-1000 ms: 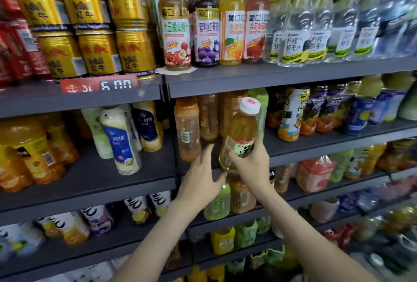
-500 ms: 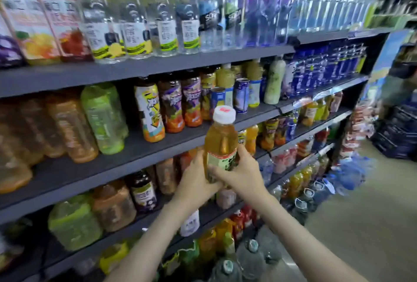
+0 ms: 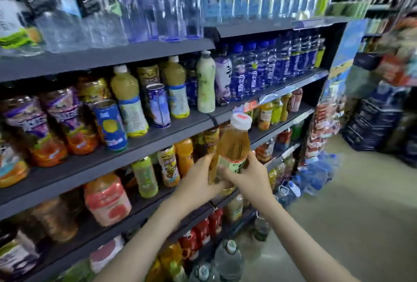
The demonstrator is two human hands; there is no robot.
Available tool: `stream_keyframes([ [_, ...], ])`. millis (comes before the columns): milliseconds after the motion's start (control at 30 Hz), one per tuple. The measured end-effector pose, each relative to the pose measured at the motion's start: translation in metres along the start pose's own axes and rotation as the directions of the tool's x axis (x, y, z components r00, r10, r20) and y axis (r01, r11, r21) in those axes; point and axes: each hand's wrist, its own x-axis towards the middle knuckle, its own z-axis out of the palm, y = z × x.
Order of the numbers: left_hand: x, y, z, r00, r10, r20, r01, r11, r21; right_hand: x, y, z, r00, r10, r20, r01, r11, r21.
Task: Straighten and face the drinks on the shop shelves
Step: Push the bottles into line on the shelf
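I hold an amber tea bottle (image 3: pixel 233 144) with a white cap and green label upright in front of the shelves. My left hand (image 3: pixel 198 180) grips its lower left side. My right hand (image 3: pixel 250 177) wraps the label and base from the right. The bottle hangs in the air before the edge of the grey shelf (image 3: pixel 158 139), off any shelf. Behind it on the lower shelf stand orange and yellow juice bottles (image 3: pixel 184 157).
Blue water bottles (image 3: pixel 266 71) fill the shelf to the upper right, clear soda bottles (image 3: pixel 94 10) the top shelf. Cans and juice bottles (image 3: pixel 158 105) stand on the middle shelf. Large water jugs (image 3: pixel 228 261) sit on the floor below. The aisle floor (image 3: pixel 349 202) opens to the right, with dark crates (image 3: pixel 372 128) beyond.
The view has swung right along the shelves, from the gold cans to the blue water bottles. Both hands carried the amber bottle along, and my left hand went from touching it to gripping it.
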Motion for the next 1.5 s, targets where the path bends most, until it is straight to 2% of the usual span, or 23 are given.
stream_keyframes([
  [300, 0.189, 0.024, 0.083, 0.995, 0.09, -0.036, -0.085, 0.99, 0.108, 0.153, 0.064, -0.108, 0.992, 0.079, -0.102, -0.087, 0.993, -0.074],
  [533, 0.275, 0.035, 0.161, 0.998, 0.006, 0.067, -0.013, 0.993, 0.115, 0.235, 0.136, -0.177, 0.963, 0.217, -0.158, -0.216, 0.976, 0.026],
  [667, 0.309, 0.029, 0.206, 0.996, -0.08, 0.037, 0.074, 0.986, 0.151, 0.276, 0.182, -0.206, 0.961, 0.258, -0.096, -0.257, 0.966, 0.026],
  [800, 0.347, 0.036, 0.255, 0.979, -0.191, -0.066, 0.198, 0.972, 0.128, 0.32, 0.223, -0.238, 0.968, 0.25, 0.007, -0.25, 0.968, -0.004],
  [933, 0.379, 0.054, 0.301, 0.923, -0.341, -0.176, 0.353, 0.935, 0.039, 0.362, 0.261, -0.274, 0.961, 0.253, 0.114, -0.249, 0.967, -0.051],
  [1100, 0.402, 0.068, 0.346, 0.855, -0.449, -0.26, 0.468, 0.884, 0.01, 0.406, 0.293, -0.303, 0.941, 0.259, 0.217, -0.247, 0.966, -0.08],
  [1333, 0.434, 0.064, 0.361, 0.77, -0.551, -0.322, 0.564, 0.824, -0.061, 0.447, 0.322, -0.302, 0.91, 0.294, 0.292, -0.286, 0.956, -0.069],
  [1500, 0.461, 0.044, 0.364, 0.713, -0.567, -0.413, 0.582, 0.807, -0.102, 0.467, 0.335, -0.29, 0.906, 0.273, 0.323, -0.267, 0.962, -0.061],
])
